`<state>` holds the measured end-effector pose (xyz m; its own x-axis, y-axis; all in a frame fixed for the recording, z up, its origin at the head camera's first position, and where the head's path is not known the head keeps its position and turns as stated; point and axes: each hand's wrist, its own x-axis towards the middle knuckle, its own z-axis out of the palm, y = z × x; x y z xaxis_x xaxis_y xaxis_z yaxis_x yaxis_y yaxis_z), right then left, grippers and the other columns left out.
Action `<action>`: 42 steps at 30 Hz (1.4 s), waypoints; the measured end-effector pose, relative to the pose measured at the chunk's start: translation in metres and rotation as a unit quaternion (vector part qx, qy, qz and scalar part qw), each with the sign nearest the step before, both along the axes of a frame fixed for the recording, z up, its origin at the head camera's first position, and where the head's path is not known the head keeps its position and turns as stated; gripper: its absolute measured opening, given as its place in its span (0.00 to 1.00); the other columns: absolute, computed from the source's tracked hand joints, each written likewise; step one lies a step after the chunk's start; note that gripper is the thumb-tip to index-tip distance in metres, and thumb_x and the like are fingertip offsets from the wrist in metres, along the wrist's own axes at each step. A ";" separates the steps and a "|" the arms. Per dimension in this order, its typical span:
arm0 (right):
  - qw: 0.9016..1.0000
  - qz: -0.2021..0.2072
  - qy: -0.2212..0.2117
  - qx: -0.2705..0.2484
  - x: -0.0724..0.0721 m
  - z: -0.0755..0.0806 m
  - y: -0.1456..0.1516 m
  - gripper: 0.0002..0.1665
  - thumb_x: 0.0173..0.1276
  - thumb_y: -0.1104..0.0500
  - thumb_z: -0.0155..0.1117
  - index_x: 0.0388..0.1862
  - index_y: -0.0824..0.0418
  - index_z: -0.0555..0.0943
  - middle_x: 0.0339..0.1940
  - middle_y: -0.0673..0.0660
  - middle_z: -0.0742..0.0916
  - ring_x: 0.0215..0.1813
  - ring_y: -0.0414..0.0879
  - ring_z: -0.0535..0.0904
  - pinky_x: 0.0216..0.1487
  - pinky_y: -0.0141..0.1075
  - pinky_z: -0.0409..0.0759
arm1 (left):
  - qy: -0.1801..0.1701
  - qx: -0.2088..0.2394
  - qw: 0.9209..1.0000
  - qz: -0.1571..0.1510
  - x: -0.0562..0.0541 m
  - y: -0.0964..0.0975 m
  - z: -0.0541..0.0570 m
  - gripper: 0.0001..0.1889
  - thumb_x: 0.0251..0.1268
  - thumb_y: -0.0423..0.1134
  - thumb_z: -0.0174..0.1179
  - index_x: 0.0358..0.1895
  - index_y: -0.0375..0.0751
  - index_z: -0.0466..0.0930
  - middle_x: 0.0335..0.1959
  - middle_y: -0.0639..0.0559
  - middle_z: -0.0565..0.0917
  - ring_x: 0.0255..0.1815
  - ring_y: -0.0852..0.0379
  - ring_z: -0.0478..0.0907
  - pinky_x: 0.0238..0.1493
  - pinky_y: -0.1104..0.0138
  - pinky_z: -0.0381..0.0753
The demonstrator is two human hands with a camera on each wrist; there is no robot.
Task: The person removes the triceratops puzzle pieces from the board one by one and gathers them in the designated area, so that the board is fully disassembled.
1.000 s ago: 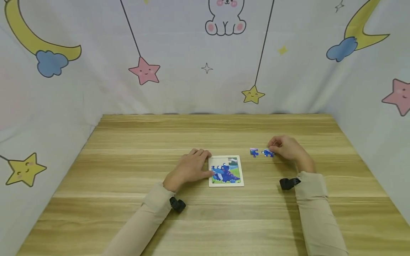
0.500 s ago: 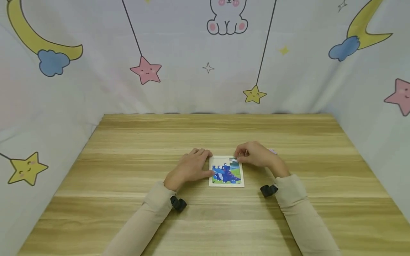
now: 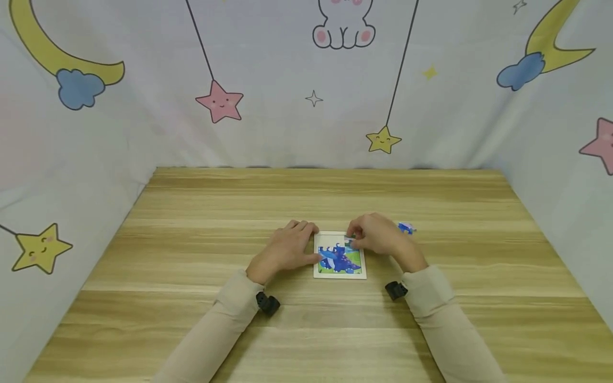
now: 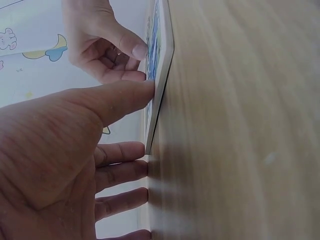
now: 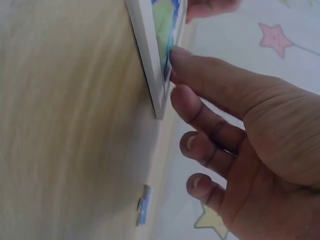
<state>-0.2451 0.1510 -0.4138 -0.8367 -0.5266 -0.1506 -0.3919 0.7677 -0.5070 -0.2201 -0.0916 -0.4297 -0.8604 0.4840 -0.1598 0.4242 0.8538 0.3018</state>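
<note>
A square jigsaw puzzle (image 3: 340, 260) in a pale tray shows a blue dinosaur, with a bare patch at its upper left. My left hand (image 3: 287, 249) rests at the tray's left side. In the left wrist view, the left thumb (image 4: 127, 97) presses the tray edge and the straight fingers touch the table beside it. The right hand (image 3: 380, 234) is over the top right corner. Its thumb (image 5: 200, 70) and index finger pinch at the corner puzzle piece, which they partly cover. Its other fingers hang loosely curled.
A loose blue puzzle piece (image 3: 406, 227) lies on the wooden table (image 3: 230, 202) just right of the right hand, which may hide others. A white cloth (image 3: 268, 133) printed with stars and moons hangs behind the table and at both sides.
The right hand has moved left from the loose pieces to the tray's top right corner, then shifted slightly at that spot. The left hand has stayed on the tray.
</note>
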 end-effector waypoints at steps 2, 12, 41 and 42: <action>1.000 -0.002 0.006 0.011 0.000 -0.001 -0.002 0.07 0.66 0.58 0.73 0.41 0.58 0.85 0.30 0.49 0.81 0.34 0.44 0.74 0.40 0.39 0.74 | -0.001 -0.001 1.000 -0.001 0.000 0.000 0.001 0.32 0.65 0.59 0.65 0.66 0.47 0.70 0.65 0.49 0.74 0.65 0.47 0.68 0.58 0.47 0.72; 0.999 0.022 -0.023 -0.040 -0.004 -0.004 0.008 0.08 0.69 0.58 0.69 0.40 0.59 0.78 0.35 0.52 0.79 0.37 0.46 0.73 0.40 0.39 0.74 | -0.001 0.004 1.000 -0.001 0.000 0.001 0.001 0.32 0.64 0.59 0.65 0.66 0.47 0.71 0.65 0.50 0.75 0.66 0.47 0.68 0.58 0.47 0.72; 0.988 -0.137 -0.006 -0.072 -0.011 -0.002 0.168 0.09 0.73 0.63 0.63 0.40 0.70 0.83 0.32 0.57 0.85 0.34 0.43 0.76 0.36 0.31 0.73 | 0.004 0.013 1.000 -0.006 0.001 0.001 0.001 0.33 0.64 0.58 0.66 0.67 0.46 0.70 0.67 0.48 0.74 0.68 0.45 0.67 0.60 0.46 0.71; 0.987 -0.141 -0.007 -0.072 -0.012 -0.003 0.168 0.09 0.73 0.63 0.63 0.40 0.70 0.83 0.33 0.57 0.86 0.35 0.43 0.76 0.36 0.32 0.73 | 0.003 0.014 1.000 -0.006 0.001 0.001 0.001 0.33 0.64 0.58 0.66 0.67 0.46 0.70 0.67 0.48 0.74 0.68 0.45 0.66 0.59 0.46 0.71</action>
